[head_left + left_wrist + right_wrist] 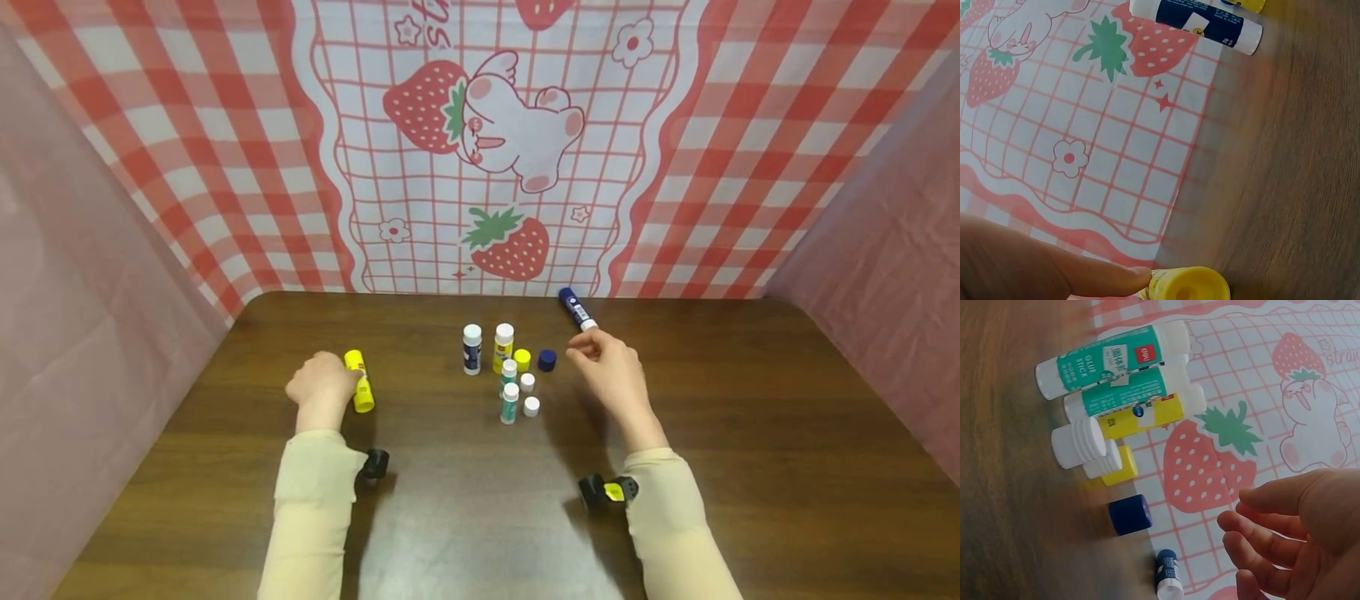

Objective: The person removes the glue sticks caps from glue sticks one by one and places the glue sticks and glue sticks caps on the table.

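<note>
My left hand grips a yellow glue stick at the left of the table. The thumb presses its side, and its round yellow end shows in the left wrist view; the other fingers are hidden there. My right hand hovers at the right with fingers loosely bent and nothing between them. Beyond its fingertips a navy glue stick with a white end lies near the cloth. Between the hands stand another navy glue stick, a yellow one and two turquoise ones.
Right of the standing sticks sit a yellow cap, a navy cap and two white caps. A checked cloth with strawberries hangs behind the brown table. Pink cloth hangs at both sides.
</note>
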`<state>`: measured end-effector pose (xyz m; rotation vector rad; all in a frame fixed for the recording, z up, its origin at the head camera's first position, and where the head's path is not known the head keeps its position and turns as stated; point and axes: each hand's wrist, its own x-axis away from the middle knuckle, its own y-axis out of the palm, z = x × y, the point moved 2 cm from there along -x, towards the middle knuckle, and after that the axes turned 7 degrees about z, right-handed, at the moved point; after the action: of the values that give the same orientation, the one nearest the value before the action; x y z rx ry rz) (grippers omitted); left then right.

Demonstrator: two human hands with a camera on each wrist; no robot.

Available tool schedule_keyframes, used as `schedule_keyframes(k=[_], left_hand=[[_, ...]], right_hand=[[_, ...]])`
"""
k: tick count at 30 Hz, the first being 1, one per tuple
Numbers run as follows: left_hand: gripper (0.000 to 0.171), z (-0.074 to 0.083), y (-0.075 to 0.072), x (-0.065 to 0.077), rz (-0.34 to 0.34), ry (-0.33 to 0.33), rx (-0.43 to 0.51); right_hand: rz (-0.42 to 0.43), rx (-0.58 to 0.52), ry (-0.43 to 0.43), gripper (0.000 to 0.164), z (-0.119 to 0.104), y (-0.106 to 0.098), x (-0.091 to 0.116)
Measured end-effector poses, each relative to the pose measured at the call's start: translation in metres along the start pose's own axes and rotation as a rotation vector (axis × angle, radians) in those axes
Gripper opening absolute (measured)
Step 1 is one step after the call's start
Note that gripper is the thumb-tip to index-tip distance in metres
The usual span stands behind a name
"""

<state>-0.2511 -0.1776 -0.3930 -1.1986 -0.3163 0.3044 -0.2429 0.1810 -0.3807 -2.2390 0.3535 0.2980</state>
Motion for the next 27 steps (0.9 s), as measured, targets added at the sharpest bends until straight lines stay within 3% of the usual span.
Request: schedule_keyframes(k=[10,17,27], left_hand=[[0.052,0.006,0.015,-0.001,-0.06,0.103,0.01],[0.048,0.006,0.022,-0.004,-0.048,0.128,0.009],[0.042,0.008,0.02,-0.006,-0.018,0.162,0.004]], right_hand=[[-0.025,0.015,0.003,0.019,0.001,0.003,0.002],[-0.043,0.033,0.003,0.019,0.002,0.005,0.002],[-0.046,0.032,-0.003,0.019,0.002,0.006,0.002]])
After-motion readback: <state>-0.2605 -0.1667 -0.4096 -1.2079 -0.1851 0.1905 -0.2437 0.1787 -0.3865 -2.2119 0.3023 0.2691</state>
